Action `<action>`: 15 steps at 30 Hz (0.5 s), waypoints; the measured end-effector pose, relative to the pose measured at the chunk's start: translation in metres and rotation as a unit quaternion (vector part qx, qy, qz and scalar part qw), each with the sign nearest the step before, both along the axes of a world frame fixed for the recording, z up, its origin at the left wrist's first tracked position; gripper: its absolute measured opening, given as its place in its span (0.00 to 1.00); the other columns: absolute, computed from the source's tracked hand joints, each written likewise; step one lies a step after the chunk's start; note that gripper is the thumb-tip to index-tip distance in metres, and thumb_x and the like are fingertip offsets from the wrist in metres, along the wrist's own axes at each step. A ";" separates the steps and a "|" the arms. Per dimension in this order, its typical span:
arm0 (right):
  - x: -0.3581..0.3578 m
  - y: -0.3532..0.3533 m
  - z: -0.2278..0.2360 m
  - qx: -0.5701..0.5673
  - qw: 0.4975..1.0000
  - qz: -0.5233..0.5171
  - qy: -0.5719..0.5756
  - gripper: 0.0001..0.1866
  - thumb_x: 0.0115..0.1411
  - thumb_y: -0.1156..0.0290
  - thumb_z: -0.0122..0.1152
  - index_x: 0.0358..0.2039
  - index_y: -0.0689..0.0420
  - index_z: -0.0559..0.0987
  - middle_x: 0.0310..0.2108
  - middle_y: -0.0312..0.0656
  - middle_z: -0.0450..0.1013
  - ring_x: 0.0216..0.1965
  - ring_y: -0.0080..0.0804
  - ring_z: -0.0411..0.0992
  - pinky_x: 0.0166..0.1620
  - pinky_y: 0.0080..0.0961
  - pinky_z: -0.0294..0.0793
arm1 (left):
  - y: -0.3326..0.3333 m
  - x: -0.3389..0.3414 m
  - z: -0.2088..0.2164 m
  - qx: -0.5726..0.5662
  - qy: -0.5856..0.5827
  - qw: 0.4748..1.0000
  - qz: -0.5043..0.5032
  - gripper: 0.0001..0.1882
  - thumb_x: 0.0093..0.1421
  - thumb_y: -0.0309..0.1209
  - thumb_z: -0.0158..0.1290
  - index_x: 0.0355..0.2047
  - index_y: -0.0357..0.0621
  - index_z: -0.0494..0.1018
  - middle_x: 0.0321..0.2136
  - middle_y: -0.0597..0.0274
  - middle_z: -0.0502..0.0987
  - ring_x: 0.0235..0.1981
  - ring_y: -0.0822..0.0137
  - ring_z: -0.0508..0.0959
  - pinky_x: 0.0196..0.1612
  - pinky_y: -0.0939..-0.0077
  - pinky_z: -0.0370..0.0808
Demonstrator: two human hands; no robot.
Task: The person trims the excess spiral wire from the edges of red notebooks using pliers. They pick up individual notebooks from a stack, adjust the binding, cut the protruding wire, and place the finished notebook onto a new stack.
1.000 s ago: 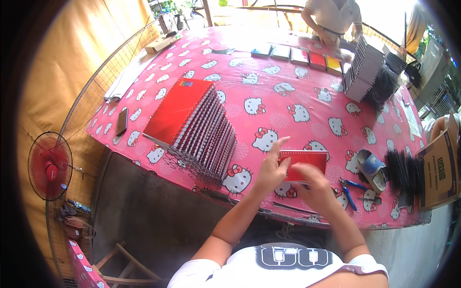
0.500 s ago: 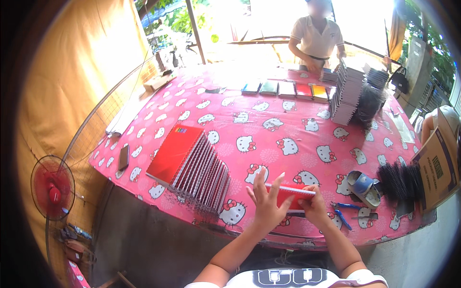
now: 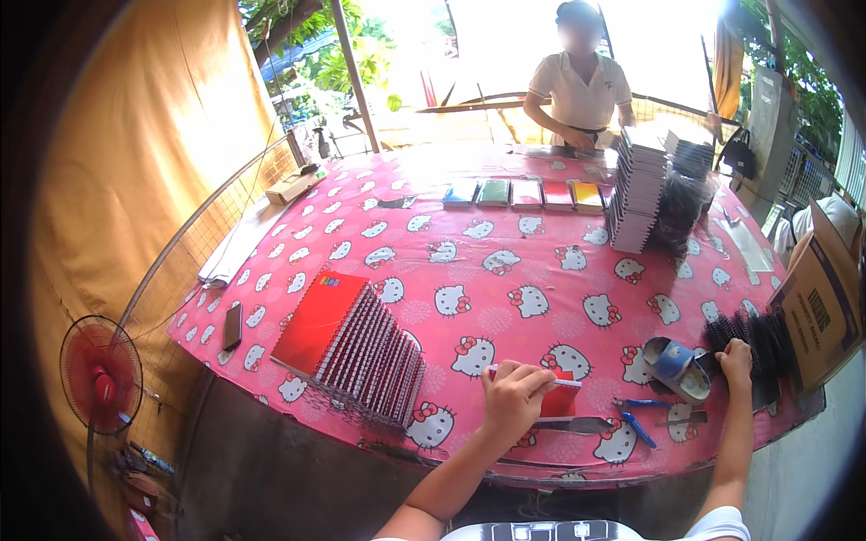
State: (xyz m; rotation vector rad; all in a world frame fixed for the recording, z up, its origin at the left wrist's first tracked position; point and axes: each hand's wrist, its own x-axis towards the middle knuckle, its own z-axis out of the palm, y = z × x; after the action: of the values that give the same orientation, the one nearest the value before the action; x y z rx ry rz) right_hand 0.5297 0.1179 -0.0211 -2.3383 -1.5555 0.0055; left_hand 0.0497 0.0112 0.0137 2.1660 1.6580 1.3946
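Observation:
My left hand [image 3: 516,397] is closed on a small red notebook [image 3: 564,393], held upright just above the table near its front edge. The notebook's white page edge shows along the top. Over at the right, my right hand [image 3: 736,362] has its fingers pinched at a pile of black spiral binding coils [image 3: 767,343]; a dark coil seems to be in the fingers. A blue and grey slide sandal [image 3: 678,368] lies just left of that hand. Blue-handled pliers [image 3: 640,424] lie on the table between my two hands.
A tall stack of red spiral notebooks [image 3: 327,329] stands at left, near a phone [image 3: 233,326]. Small colored notebooks [image 3: 528,194] form a row farther back. White-paged stacks [image 3: 639,194] rise by a co-worker [image 3: 582,95]. A cardboard box [image 3: 821,307] is at right; a fan [image 3: 101,374] at left.
My right hand has let go of the red notebook and moved right to the black coils. My left hand, open before, now grips the notebook. The view has shifted slightly.

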 end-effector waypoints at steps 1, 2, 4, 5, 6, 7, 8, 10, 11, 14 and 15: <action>0.003 0.001 -0.004 -0.001 1.000 0.018 -0.023 0.20 0.39 0.68 0.77 0.28 0.61 0.74 0.31 0.50 0.73 0.38 0.50 0.74 0.41 0.42 0.73 | 0.000 0.000 0.000 0.000 -0.001 1.000 0.002 0.04 0.51 0.34 0.64 0.29 0.53 0.81 0.28 0.78 0.79 0.36 0.71 0.73 0.46 0.65 0.59; 0.005 0.001 -0.008 -0.002 0.998 0.034 -0.046 0.20 0.39 0.67 0.76 0.29 0.61 0.75 0.32 0.49 0.74 0.38 0.50 0.74 0.42 0.41 0.73 | 0.000 0.001 0.001 0.000 -0.001 1.000 0.003 0.04 0.51 0.34 0.64 0.28 0.53 0.81 0.28 0.78 0.79 0.37 0.71 0.72 0.46 0.65 0.59; -0.010 0.000 -0.007 0.003 0.996 0.062 -0.065 0.20 0.40 0.67 0.76 0.29 0.62 0.75 0.33 0.49 0.74 0.39 0.51 0.75 0.42 0.41 0.74 | -0.002 0.000 0.001 0.000 0.001 1.000 0.015 0.04 0.51 0.34 0.63 0.28 0.53 0.80 0.29 0.78 0.79 0.38 0.71 0.72 0.46 0.64 0.59; -0.021 -0.002 -0.005 0.011 0.995 0.069 -0.064 0.20 0.40 0.66 0.76 0.28 0.62 0.75 0.33 0.49 0.74 0.39 0.51 0.75 0.42 0.41 0.74 | -0.002 0.000 -0.001 0.001 0.002 1.000 0.023 0.04 0.51 0.33 0.63 0.28 0.53 0.80 0.29 0.78 0.79 0.38 0.70 0.72 0.47 0.64 0.59; -0.026 -0.006 -0.002 0.018 0.995 0.074 -0.065 0.20 0.40 0.66 0.77 0.28 0.62 0.76 0.32 0.50 0.74 0.39 0.51 0.75 0.42 0.41 0.74 | -0.002 0.001 -0.002 0.002 0.000 1.000 0.027 0.04 0.51 0.33 0.63 0.28 0.53 0.80 0.29 0.78 0.79 0.39 0.70 0.72 0.47 0.64 0.59; -0.027 -0.007 0.003 -0.005 0.994 0.078 -0.070 0.16 0.44 0.70 0.73 0.28 0.62 0.75 0.32 0.51 0.74 0.39 0.51 0.75 0.43 0.42 0.74 | -0.002 0.003 -0.002 0.005 0.005 1.000 0.031 0.04 0.51 0.32 0.63 0.28 0.53 0.80 0.30 0.77 0.79 0.39 0.69 0.72 0.48 0.63 0.59; -0.020 -0.002 -0.003 -0.018 0.992 0.071 -0.099 0.14 0.45 0.72 0.71 0.28 0.63 0.75 0.32 0.51 0.74 0.39 0.51 0.75 0.43 0.41 0.74 | -0.004 0.005 0.000 0.007 0.010 0.999 0.035 0.04 0.51 0.32 0.63 0.29 0.53 0.79 0.30 0.77 0.78 0.40 0.68 0.72 0.48 0.62 0.59; -0.004 0.008 -0.017 -0.043 0.986 0.053 -0.154 0.11 0.46 0.76 0.68 0.29 0.63 0.75 0.33 0.52 0.74 0.39 0.51 0.75 0.43 0.41 0.75 | -0.004 0.007 0.001 0.025 0.015 0.999 0.031 0.05 0.51 0.30 0.63 0.29 0.52 0.79 0.30 0.76 0.78 0.41 0.66 0.72 0.49 0.61 0.59; 0.004 0.008 -0.022 -0.025 0.987 0.055 -0.147 0.10 0.46 0.77 0.66 0.29 0.63 0.75 0.34 0.52 0.74 0.40 0.52 0.74 0.43 0.41 0.75 | -0.002 0.007 0.001 0.038 0.015 0.999 0.027 0.05 0.51 0.30 0.63 0.29 0.51 0.78 0.31 0.75 0.78 0.41 0.66 0.72 0.49 0.61 0.59; 0.008 0.011 -0.014 0.026 0.989 0.072 -0.127 0.10 0.46 0.80 0.63 0.31 0.63 0.76 0.35 0.53 0.72 0.39 0.52 0.74 0.42 0.42 0.74 | 0.005 0.007 -0.012 0.060 -0.019 0.998 0.011 0.04 0.52 0.32 0.61 0.30 0.53 0.77 0.31 0.76 0.77 0.42 0.66 0.72 0.50 0.60 0.55; -0.004 0.009 -0.003 0.043 0.989 0.081 -0.113 0.10 0.46 0.80 0.62 0.31 0.64 0.76 0.35 0.53 0.72 0.39 0.52 0.74 0.42 0.42 0.74 | 0.005 0.005 -0.016 0.064 -0.033 0.997 0.006 0.04 0.53 0.33 0.60 0.30 0.54 0.77 0.31 0.77 0.77 0.43 0.67 0.72 0.51 0.59 0.53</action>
State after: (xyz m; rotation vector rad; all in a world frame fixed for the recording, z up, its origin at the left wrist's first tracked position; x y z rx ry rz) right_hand 0.5261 0.1266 -0.0239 -2.2028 -1.8108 -0.2929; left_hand 0.0542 0.0165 -0.0026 2.1510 1.6039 1.5991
